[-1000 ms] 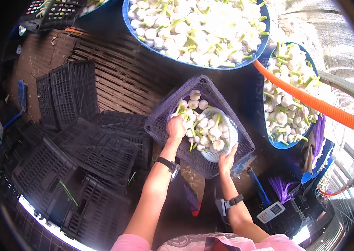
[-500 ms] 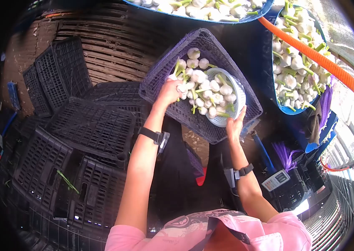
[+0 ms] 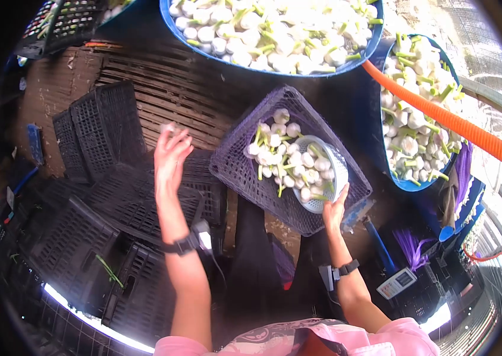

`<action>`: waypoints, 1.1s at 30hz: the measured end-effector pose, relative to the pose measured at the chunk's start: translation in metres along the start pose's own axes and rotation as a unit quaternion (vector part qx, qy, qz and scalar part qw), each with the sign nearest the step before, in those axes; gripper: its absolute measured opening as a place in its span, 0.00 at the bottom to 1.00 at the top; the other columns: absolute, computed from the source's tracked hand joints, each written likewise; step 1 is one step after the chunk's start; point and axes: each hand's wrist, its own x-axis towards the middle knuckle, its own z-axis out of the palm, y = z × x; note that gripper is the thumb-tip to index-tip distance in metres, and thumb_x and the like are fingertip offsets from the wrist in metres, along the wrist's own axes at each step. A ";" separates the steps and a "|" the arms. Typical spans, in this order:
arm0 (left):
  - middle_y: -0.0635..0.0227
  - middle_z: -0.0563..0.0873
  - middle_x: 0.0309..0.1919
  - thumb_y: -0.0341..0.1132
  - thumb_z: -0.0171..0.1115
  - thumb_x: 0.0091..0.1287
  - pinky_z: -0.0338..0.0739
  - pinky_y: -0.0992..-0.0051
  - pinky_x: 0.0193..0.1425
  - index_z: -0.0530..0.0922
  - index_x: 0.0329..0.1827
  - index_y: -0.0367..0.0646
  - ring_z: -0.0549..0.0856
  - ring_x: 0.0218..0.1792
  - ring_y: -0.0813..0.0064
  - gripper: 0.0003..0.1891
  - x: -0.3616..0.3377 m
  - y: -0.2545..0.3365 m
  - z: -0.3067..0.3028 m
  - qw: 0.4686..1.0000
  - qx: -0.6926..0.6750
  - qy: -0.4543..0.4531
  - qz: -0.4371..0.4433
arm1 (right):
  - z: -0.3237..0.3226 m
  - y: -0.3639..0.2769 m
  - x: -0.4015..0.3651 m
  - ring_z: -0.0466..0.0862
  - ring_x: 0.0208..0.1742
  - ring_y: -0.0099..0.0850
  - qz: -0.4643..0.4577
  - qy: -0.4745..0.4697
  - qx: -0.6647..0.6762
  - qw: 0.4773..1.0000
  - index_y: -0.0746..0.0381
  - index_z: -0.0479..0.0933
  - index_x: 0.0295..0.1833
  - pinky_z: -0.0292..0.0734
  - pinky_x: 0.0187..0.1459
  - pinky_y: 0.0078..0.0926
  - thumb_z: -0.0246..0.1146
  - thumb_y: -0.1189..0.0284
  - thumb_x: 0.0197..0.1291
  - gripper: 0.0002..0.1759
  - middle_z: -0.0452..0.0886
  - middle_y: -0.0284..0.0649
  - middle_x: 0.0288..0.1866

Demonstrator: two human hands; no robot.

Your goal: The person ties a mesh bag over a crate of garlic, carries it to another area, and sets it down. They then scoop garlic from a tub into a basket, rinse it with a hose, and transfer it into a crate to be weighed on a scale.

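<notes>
A light plastic basket [image 3: 340, 168] lies tilted inside a dark purple-black mesh crate [image 3: 245, 176]. Garlic bulbs with green stem stubs [image 3: 286, 155] fill it and spill over its lower lip onto the crate floor. My right hand [image 3: 335, 209] grips the basket's near right rim, thumb along the edge. Away from the crate, to its left, my left hand [image 3: 172, 155] is raised, fingers bent and partly apart. At its fingertips shows a small pale, blurred thing, which I cannot make out.
Large blue tubs of garlic stand at the far side [image 3: 274, 41] and right [image 3: 420, 118]. An orange corrugated hose [image 3: 447, 121] crosses the right tub. Black crates [image 3: 108, 127] lie stacked at left. A digital scale display [image 3: 397, 283] and purple strands [image 3: 411, 249] are at lower right.
My left hand has come off the garlic in the crate and moved left. My right hand keeps its hold on the basket. The view has tilted up, showing more of the far tub.
</notes>
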 end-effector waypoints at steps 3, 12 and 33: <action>0.55 0.80 0.51 0.26 0.68 0.54 0.77 0.71 0.50 0.69 0.64 0.45 0.82 0.48 0.65 0.31 0.029 0.020 -0.006 0.828 0.519 0.093 0.193 | -0.001 -0.003 0.000 0.74 0.57 0.56 0.007 0.003 -0.009 1.000 0.49 0.36 0.76 0.67 0.59 0.46 0.57 0.77 0.52 0.50 0.71 0.62 0.59; 0.56 0.86 0.37 0.41 0.64 0.54 0.78 0.61 0.47 0.84 0.41 0.45 0.84 0.42 0.54 0.14 0.122 0.037 0.204 0.683 0.678 -0.110 0.249 | -0.003 -0.009 -0.001 0.74 0.57 0.57 -0.008 0.005 0.005 1.000 0.49 0.35 0.76 0.67 0.59 0.45 0.54 0.80 0.50 0.51 0.70 0.62 0.58; 0.71 0.86 0.33 0.38 0.72 0.49 0.76 0.66 0.44 0.80 0.43 0.53 0.85 0.39 0.70 0.17 0.139 0.024 0.217 0.735 0.605 -0.168 0.257 | -0.011 -0.012 0.000 0.75 0.55 0.58 -0.023 -0.001 0.018 1.000 0.51 0.35 0.76 0.69 0.57 0.45 0.54 0.83 0.47 0.52 0.71 0.66 0.56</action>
